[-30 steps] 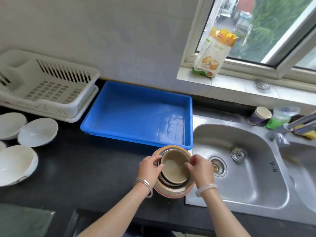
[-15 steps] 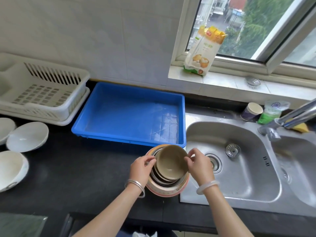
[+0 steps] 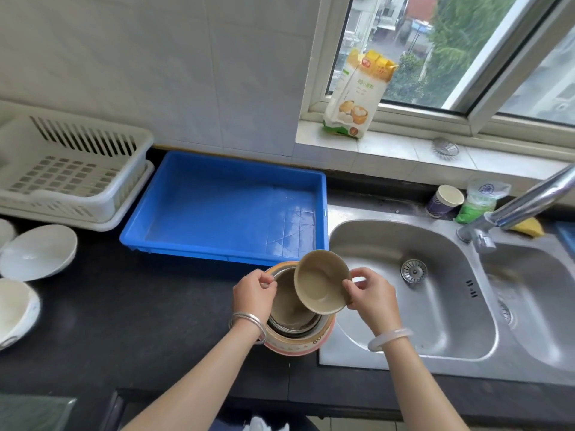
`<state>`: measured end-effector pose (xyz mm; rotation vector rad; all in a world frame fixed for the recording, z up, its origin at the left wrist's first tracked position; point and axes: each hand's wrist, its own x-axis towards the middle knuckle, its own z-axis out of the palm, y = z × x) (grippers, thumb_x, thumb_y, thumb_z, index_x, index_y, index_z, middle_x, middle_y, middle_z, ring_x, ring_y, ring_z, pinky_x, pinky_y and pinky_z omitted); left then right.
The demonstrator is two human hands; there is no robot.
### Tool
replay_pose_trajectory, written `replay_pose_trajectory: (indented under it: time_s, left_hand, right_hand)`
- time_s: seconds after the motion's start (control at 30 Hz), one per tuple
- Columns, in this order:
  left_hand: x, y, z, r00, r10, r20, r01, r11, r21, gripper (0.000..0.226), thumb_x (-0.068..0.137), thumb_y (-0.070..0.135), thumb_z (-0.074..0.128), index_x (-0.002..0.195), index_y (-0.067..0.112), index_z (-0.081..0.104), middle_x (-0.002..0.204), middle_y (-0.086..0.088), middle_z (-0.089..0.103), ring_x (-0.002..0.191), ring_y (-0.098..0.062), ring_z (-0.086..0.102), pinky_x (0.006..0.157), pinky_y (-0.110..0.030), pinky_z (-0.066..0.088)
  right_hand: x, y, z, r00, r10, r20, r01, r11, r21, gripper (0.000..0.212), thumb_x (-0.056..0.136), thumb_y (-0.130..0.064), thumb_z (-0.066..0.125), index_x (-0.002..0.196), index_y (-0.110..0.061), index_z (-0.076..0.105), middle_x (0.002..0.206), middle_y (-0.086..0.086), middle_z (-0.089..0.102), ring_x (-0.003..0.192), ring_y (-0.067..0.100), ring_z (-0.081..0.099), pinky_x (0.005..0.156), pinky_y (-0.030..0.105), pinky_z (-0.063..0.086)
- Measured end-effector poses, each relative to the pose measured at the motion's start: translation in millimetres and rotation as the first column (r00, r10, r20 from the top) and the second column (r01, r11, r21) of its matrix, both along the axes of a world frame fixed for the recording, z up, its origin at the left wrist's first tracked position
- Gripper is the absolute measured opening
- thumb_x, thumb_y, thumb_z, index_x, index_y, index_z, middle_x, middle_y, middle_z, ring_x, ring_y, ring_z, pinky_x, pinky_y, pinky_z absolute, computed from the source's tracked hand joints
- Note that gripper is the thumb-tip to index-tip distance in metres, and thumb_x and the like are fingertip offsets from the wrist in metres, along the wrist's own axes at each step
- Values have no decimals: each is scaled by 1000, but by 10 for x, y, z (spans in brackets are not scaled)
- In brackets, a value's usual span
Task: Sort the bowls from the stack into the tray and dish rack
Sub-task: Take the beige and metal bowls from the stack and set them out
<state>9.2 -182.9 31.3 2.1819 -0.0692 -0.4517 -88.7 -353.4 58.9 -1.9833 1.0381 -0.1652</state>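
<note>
A stack of nested bowls [image 3: 295, 337] stands on the dark counter at the sink's left edge; its outer bowl is cream and pink. My right hand [image 3: 370, 295] pinches the rim of a small tan bowl [image 3: 320, 283], lifted and tilted above the stack. My left hand [image 3: 253, 293] grips the rim of the stack on its left side. The blue tray [image 3: 224, 256] lies just behind the stack with nothing in it. The white dish rack [image 3: 77, 169] sits at the far left, also holding nothing.
White bowls [image 3: 39, 251] lie on the counter at the left, one larger [image 3: 15, 309] nearer the front. A steel double sink [image 3: 413, 293] with a faucet [image 3: 516, 206] is on the right. A paper cup [image 3: 445, 200] and a flour bag [image 3: 357, 94] stand behind it.
My right hand has lifted the tan bowl out of the stack and tilted it up to the right. My left hand stays on the stack's rim.
</note>
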Motion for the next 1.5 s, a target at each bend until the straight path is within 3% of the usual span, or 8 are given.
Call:
replay_pose_trajectory:
  time_s: [0.13, 0.27, 0.37, 0.57, 0.73, 1.07, 1.23, 1.5]
  left_hand:
    - [70, 27, 47, 1000, 9, -18, -9, 999, -35, 11, 84, 16, 64, 73, 18, 61, 70, 9, 60, 67, -5, 56, 53, -11, 37]
    - [184, 130, 98, 994, 61, -85, -68, 994, -87, 8, 82, 15, 65, 74, 16, 63, 76, 2, 66, 77, -16, 64, 67, -24, 51]
    - [299, 301, 128, 975, 149, -168, -178, 968, -175, 7, 81, 12, 66, 75, 14, 64, 83, -6, 69, 83, -21, 68, 73, -33, 57]
    - [502, 875, 136, 914, 325, -243, -382, 892, -242, 6, 81, 7, 66, 78, 13, 64, 86, -9, 69, 82, -20, 68, 71, -30, 58]
    - [575, 1481, 40, 812, 524, -258, -578, 783, -228, 5, 81, 5, 64, 78, 9, 64, 81, -8, 68, 72, -13, 65, 55, -20, 53]
    - [519, 2697, -366, 511, 790, -340, -860, 477, -183, 11, 82, 2, 63, 72, 8, 61, 75, -6, 61, 66, -14, 60, 52, -18, 56]
    - [528, 3040, -523, 384, 815, -433, -923, 335, -189, 3, 82, 0, 62, 81, 1, 60, 88, -15, 61, 83, -27, 62, 79, -35, 55]
    - [629, 3246, -670, 319, 831, -456, -947, 269, -173, 2, 83, -2, 61, 84, -1, 60, 94, -18, 61, 85, -30, 61, 78, -36, 54]
  right_hand:
    - [27, -20, 99, 1000, 9, 17, -9, 1000, 25, 5, 84, -14, 64, 86, -18, 64, 62, -2, 69, 48, 17, 66, 67, 41, 60]
    - [120, 7, 207, 997, 37, 61, -38, 999, 8, 4, 83, -15, 66, 84, -18, 66, 61, -1, 70, 45, 13, 65, 58, 35, 60]
    - [252, 71, 274, 993, 65, 98, -66, 998, 15, 10, 82, -13, 67, 78, -22, 65, 60, -5, 69, 42, 7, 63, 48, 23, 57]
    - [627, 350, 287, 981, 125, 151, -137, 988, 71, 17, 82, -12, 69, 72, -25, 63, 54, -7, 66, 38, 7, 59, 48, 26, 57]
    - [1021, 767, 148, 966, 240, 98, -249, 965, 87, 11, 83, -14, 66, 76, -22, 62, 63, -2, 68, 38, 6, 59, 50, 24, 56]
    - [1930, 1963, -356, 859, 512, -22, -502, 849, 164, 7, 86, -12, 59, 92, -15, 61, 93, 10, 67, 53, 16, 65, 43, 15, 52]
    - [2357, 2511, -555, 833, 548, -72, -527, 827, 198, 15, 85, -11, 55, 97, -19, 61, 83, 0, 62, 37, 5, 60, 43, 15, 53]
    - [2691, 3041, -782, 841, 520, -149, -457, 831, 318, 24, 87, -6, 52, 109, -13, 61, 80, 5, 63, 43, 10, 63, 38, 14, 48]
